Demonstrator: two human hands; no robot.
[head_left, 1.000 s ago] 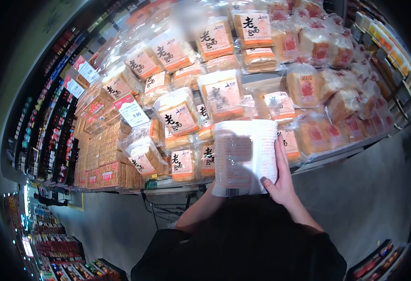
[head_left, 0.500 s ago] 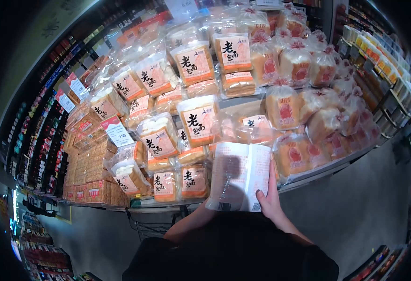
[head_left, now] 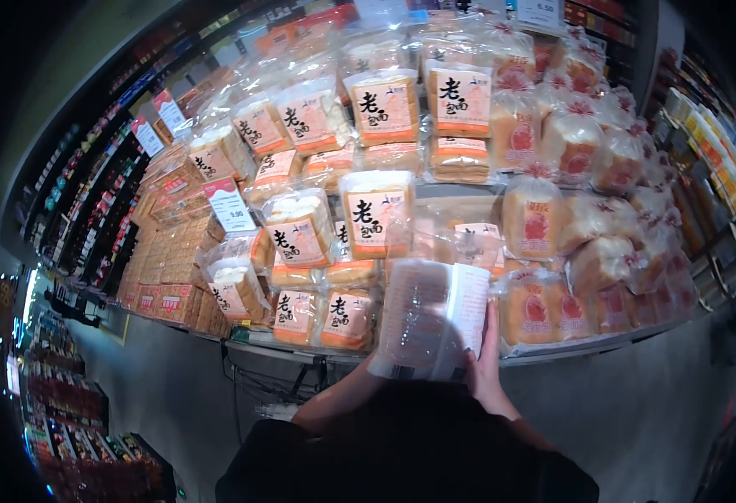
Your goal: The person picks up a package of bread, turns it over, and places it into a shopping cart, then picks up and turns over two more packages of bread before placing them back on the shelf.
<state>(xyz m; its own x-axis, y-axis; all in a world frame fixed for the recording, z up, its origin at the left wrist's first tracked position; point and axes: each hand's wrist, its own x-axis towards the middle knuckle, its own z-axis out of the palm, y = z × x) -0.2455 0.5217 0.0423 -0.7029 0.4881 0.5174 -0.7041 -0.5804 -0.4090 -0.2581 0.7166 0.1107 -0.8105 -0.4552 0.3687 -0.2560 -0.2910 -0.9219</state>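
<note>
I hold a bagged loaf of bread (head_left: 428,318) upright in front of my chest, its white printed back and barcode facing me. My right hand (head_left: 485,369) grips its right edge, fingers wrapped around the side. My left hand is hidden behind the bag; only the left forearm (head_left: 338,398) shows reaching up under the bag's lower left corner. Just behind the loaf is the sloped display shelf (head_left: 552,354) stacked with similar orange-labelled bread bags (head_left: 376,214).
Round tied bread bags (head_left: 531,220) fill the shelf's right side. White price cards (head_left: 229,205) stand among the packs at left. Boxed biscuits (head_left: 171,277) are stacked at far left. Grey floor lies below the shelf; other aisles of goods run along both edges.
The loaf and both arms have stayed close to my chest while my view swung slightly to the left; the bag turned a little, showing more of its side.
</note>
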